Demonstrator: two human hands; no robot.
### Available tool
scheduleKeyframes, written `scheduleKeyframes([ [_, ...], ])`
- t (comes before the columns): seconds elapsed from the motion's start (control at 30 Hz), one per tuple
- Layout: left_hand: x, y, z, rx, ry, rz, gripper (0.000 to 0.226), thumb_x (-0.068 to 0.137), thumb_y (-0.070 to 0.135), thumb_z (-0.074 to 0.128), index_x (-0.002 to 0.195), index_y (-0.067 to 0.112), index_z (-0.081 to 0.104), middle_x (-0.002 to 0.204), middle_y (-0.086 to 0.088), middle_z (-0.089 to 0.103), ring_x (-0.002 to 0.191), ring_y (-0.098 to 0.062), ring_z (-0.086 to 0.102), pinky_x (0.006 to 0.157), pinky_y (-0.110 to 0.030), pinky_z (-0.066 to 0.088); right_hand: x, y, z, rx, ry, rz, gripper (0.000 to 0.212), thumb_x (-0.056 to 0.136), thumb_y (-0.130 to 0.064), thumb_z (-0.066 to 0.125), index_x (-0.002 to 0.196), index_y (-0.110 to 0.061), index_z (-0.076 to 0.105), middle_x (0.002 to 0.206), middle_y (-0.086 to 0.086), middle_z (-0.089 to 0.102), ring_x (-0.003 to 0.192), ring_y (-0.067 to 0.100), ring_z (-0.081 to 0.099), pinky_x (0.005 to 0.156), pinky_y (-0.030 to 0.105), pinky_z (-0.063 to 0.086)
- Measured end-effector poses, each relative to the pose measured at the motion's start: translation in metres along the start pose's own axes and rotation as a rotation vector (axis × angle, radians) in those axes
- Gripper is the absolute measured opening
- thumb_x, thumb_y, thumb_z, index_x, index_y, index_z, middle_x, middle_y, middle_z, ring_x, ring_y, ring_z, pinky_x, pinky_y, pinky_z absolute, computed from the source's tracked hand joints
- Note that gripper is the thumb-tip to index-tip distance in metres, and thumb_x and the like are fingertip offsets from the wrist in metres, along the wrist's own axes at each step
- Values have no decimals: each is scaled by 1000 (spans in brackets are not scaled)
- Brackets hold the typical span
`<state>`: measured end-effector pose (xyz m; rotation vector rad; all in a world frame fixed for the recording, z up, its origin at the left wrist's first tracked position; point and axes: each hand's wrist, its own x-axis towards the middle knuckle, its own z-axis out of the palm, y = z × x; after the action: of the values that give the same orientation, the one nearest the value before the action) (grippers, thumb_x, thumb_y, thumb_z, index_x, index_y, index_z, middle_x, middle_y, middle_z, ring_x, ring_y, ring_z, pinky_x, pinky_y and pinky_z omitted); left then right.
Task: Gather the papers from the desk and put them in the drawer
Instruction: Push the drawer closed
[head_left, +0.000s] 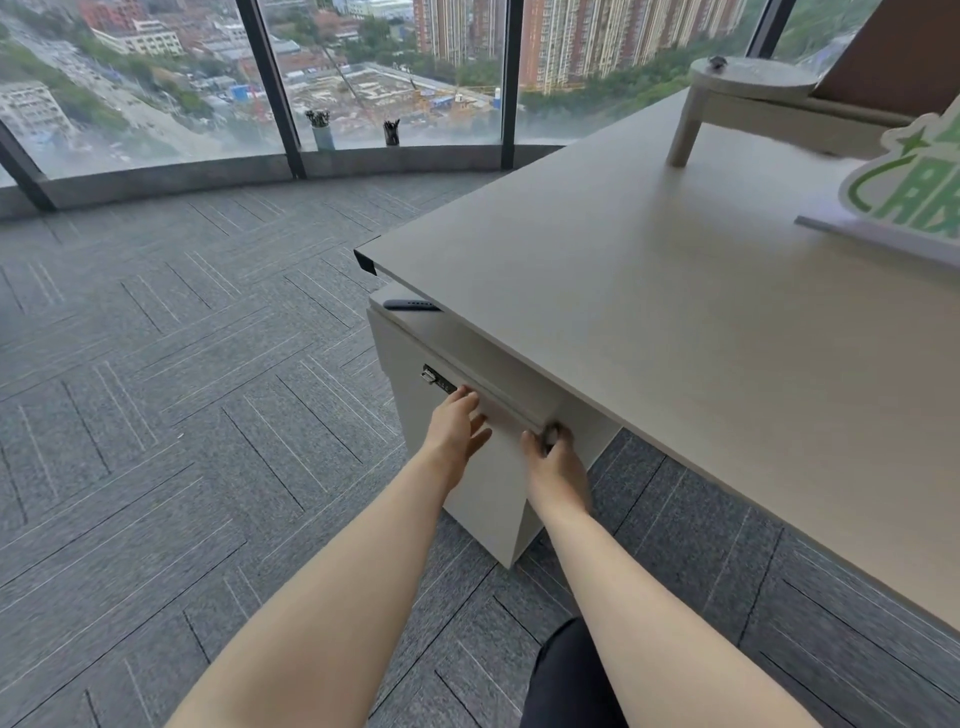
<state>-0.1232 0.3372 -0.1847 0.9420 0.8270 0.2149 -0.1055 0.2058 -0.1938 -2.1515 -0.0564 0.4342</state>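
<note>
The pale drawer front (511, 410) runs along the top of a white pedestal cabinet (470, 499) under the beige desk (649, 291). It sits flush with the cabinet, and nothing of its inside shows. My left hand (457, 428) lies flat against the front near a small lock (436, 381), fingers apart. My right hand (551, 460) curls around the front's right end. I see no loose papers on the visible part of the desk.
A green-and-white sign on a white board (904, 208) and a pale wooden stand (753, 98) occupy the desk's far right. A dark phone-like object (410, 305) lies on the cabinet top. Two pen cups (322, 130) stand on the window ledge. Grey carpet surrounds the cabinet.
</note>
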Motion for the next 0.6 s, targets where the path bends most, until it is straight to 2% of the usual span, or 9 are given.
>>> scheduleKeyframes([
  [0.07, 2, 0, 4, -20, 7, -4, 42, 100, 20, 45, 141, 14, 47, 114, 5, 57, 122, -29, 55, 104, -41, 47, 5, 1, -1, 6, 11, -2, 39, 100, -39, 49, 128, -12, 50, 116, 14, 71, 106, 36, 67, 75, 37, 47],
  [0.2, 4, 1, 8, -17, 5, -4, 28, 100, 33, 42, 121, 19, 54, 125, 4, 53, 115, -26, 56, 96, -36, 48, 11, 2, -2, 32, 11, -4, 35, 99, -40, 52, 119, -11, 54, 112, 14, 73, 104, 36, 68, 82, 43, 54],
  [0.33, 5, 2, 8, -17, 4, -9, 43, 100, 40, 41, 138, 19, 48, 140, 4, 46, 127, -29, 53, 100, -38, 48, 14, 2, -1, 28, 5, 4, 35, 99, -40, 52, 119, -11, 56, 114, 14, 72, 105, 36, 67, 83, 41, 52],
  [0.47, 2, 1, 4, 22, -11, -16, 48, 100, 40, 39, 142, 18, 45, 152, 4, 41, 128, -28, 53, 103, -40, 47, 11, -1, -5, -8, -25, 15, 32, 99, -33, 52, 121, -11, 58, 116, 14, 72, 108, 35, 67, 86, 40, 52],
  [0.53, -4, -1, 4, 75, -5, 8, 48, 100, 37, 39, 143, 16, 45, 150, 1, 44, 127, -27, 54, 104, -41, 46, 6, -3, -10, -36, -53, 45, 29, 95, -29, 52, 118, -12, 60, 110, 13, 73, 100, 36, 69, 84, 42, 56],
  [0.6, -20, -12, 2, 150, 14, 89, 43, 100, 28, 41, 138, 10, 49, 136, -4, 54, 119, -27, 58, 102, -41, 47, -5, -1, -16, -62, -96, 47, 26, 90, -23, 49, 108, -13, 65, 99, 11, 74, 89, 35, 71, 78, 45, 59],
])
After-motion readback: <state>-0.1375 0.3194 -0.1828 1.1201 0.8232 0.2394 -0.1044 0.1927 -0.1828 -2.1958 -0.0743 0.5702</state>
